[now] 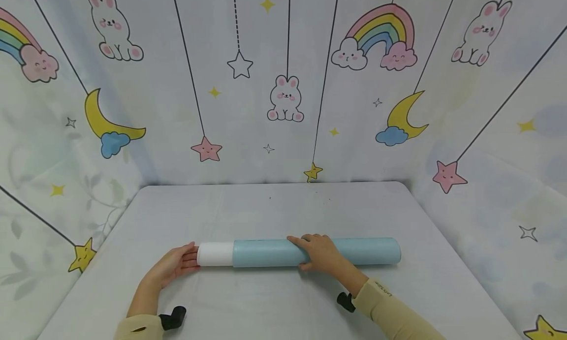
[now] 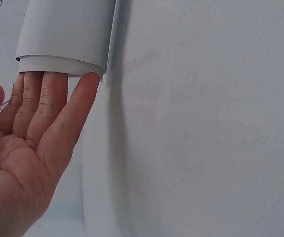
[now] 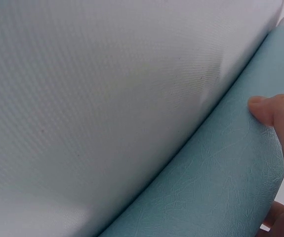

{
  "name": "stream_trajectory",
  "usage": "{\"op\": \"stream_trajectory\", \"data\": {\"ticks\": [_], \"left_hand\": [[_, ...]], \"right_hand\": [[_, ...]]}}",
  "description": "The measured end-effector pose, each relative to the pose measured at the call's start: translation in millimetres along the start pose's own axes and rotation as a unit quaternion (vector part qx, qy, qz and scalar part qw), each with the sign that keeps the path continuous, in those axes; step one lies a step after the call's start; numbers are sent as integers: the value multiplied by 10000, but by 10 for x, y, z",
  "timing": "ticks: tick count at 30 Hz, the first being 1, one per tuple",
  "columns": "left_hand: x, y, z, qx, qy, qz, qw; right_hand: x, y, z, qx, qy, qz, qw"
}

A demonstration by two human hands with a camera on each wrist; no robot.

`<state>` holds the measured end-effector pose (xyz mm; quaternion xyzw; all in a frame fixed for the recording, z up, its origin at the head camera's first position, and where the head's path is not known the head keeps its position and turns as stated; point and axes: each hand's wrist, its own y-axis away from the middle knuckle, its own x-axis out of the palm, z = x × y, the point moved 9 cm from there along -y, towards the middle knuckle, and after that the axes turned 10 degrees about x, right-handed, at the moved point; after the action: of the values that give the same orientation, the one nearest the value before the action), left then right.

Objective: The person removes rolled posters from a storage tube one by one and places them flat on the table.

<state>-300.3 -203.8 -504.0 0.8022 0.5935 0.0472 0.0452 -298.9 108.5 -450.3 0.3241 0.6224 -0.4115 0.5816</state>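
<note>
A long light blue roll [image 1: 270,254] lies crosswise on the white table. Its surface looks creased like leather in the right wrist view. From its left end sticks out a white roll [image 1: 215,254], whose edge shows thin overlapping layers in the left wrist view. My right hand [image 1: 322,253] grips the blue roll near its middle, thumb [image 3: 267,109] on one side and fingers on the other. The left hand [image 1: 173,266] is at the white end, palm up, fingers nearly straight. Its fingertips are hidden at the mouth of the white roll [image 2: 65,34], with the thumb held apart.
The white table [image 1: 248,305] carries a few tiny dark specks toward its back edge. Fabric walls [image 1: 248,118] printed with rabbits, stars, moons and rainbows stand behind and at both sides. A black device [image 1: 173,318] sits at the left sleeve, another [image 1: 345,302] at the right.
</note>
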Motion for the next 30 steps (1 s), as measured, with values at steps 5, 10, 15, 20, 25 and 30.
{"op": "stream_trajectory", "data": {"ticks": [5,10,15,20,25,30], "left_hand": [[-35,20,-8,-31,-62,-69,10000],[-30,38,-5,-58,-131,-105,9998],[-95,35,42,-226,-1092,-596,9920],[-204,103,-283,176,-3311,-1888,9243],[127,141,-821,1633,-5134,-1986,8187],[585,86,-982,2568,-6265,-1352,7234]], "right_hand": [[10,-3,6,-34,-3,-9,10000],[27,-6,5,-34,-24,19,10000],[35,-8,6,-35,-33,6,10000],[20,-5,15,-52,-12,-14,10000],[-16,-2,16,-41,-7,10,10000],[-38,-1,16,-48,-27,37,10000]]}}
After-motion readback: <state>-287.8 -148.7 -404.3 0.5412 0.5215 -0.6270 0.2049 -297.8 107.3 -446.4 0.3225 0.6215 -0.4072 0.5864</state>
